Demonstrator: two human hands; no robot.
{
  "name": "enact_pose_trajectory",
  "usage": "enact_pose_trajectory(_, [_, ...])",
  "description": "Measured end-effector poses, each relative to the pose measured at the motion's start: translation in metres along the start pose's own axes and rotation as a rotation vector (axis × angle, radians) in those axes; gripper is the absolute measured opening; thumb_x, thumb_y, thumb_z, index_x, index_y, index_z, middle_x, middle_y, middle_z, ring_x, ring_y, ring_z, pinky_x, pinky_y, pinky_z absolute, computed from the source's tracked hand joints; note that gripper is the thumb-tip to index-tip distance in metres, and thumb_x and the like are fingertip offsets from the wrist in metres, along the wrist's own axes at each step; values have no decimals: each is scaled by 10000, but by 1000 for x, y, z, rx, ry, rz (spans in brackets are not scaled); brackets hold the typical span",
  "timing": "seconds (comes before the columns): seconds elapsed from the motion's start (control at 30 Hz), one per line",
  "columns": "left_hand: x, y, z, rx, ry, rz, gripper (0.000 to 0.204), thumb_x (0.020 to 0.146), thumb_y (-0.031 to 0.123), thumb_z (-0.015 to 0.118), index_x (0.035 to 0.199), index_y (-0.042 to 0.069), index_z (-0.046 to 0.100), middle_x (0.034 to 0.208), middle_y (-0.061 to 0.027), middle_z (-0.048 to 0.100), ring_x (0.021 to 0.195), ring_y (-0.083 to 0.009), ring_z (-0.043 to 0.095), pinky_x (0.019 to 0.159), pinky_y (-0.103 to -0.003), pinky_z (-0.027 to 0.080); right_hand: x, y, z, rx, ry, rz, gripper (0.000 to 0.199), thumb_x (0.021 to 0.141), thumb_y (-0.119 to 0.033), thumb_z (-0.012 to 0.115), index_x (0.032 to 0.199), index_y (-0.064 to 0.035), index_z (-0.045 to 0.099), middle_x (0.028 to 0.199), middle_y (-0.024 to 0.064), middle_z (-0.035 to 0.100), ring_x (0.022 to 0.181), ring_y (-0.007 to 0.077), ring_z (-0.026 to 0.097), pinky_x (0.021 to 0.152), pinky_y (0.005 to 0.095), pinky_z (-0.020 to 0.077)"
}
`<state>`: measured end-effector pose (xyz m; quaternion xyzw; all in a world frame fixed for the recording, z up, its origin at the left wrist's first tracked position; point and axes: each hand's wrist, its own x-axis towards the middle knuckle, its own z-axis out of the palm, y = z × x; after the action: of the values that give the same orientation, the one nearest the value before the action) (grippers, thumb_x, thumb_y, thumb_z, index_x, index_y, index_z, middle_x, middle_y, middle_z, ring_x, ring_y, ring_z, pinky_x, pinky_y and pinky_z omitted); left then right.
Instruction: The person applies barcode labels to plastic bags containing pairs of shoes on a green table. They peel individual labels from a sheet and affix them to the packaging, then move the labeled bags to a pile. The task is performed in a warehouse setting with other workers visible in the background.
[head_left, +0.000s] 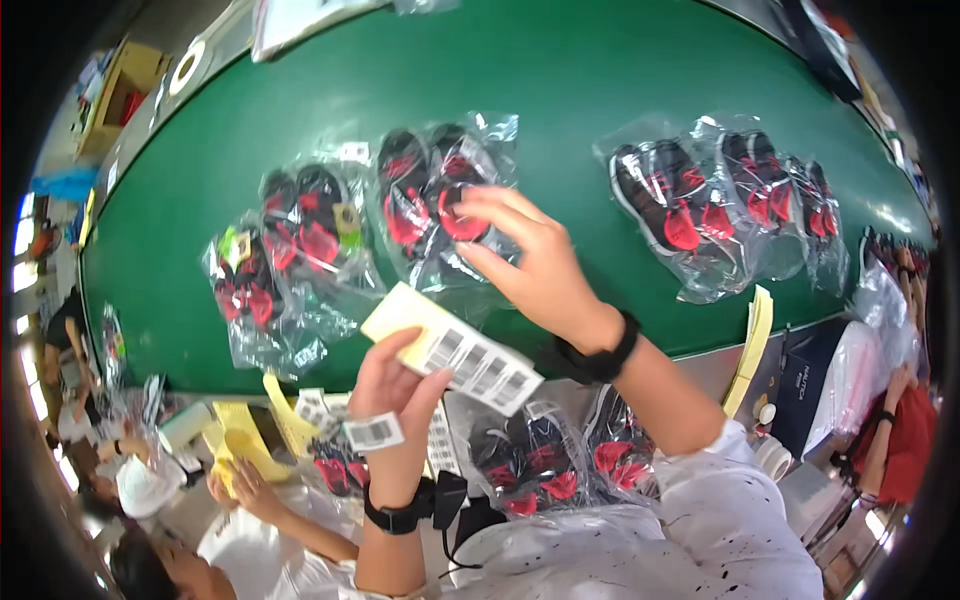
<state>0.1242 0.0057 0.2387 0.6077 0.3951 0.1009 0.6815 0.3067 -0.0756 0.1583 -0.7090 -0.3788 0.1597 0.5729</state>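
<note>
My left hand (398, 395) is closed on a sheet of barcode labels (470, 362) with yellow backing, thumb on its printed side. A single small barcode label (373, 432) shows at the base of that hand. My right hand (530, 255) reaches over a clear-bagged pair of black and red shoes (405, 190), thumb and fingers apart. Its fingertips are close to the red part of the right shoe; whether they touch the bag I cannot tell. Just left of that pair lies another bagged pair (318, 225), and beyond it a third bagged pair (243, 275).
On the green belt (550, 110), several more bagged shoes (680, 200) lie to the right. Below its near edge are further bagged shoes (530, 455) and a yellow strip (748, 350). At lower left a co-worker's hands (245, 490) handle yellow paper (245, 440). Another person in red (897, 450) stands at right.
</note>
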Motion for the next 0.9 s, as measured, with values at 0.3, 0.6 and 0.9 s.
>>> enact_pose_trajectory(0.3, [4, -7, 29, 11, -65, 63, 373, 898, -69, 574, 1264, -42, 509, 1097, -120, 635, 979, -117, 604, 818, -228, 484, -53, -38, -19, 273, -137, 161, 193, 821, 1, 676, 1011, 18, 650, 888, 83, 623, 782, 162, 611, 716, 284, 504])
enact_pose_trajectory(0.6, [4, -24, 42, -47, -34, 70, 452, 877, -75, 614, 1297, -10, 461, 996, -114, 668, 909, -127, 655, 779, -247, 542, -47, -41, -29, -133, -88, -247, 139, 707, 49, 673, 818, -1, 607, 993, 114, 558, 898, 276, 587, 732, 350, 501])
enact_pose_trajectory(0.9, [4, -29, 19, 320, -25, 12, 509, 841, -25, 668, 1303, 1, 456, 767, 3, 545, 594, -12, 492, 492, -173, 359, 52, 77, -50, 269, 352, 339, 86, 814, -50, 708, 846, 1, 646, 890, 39, 597, 680, 86, 527, 588, 234, 430])
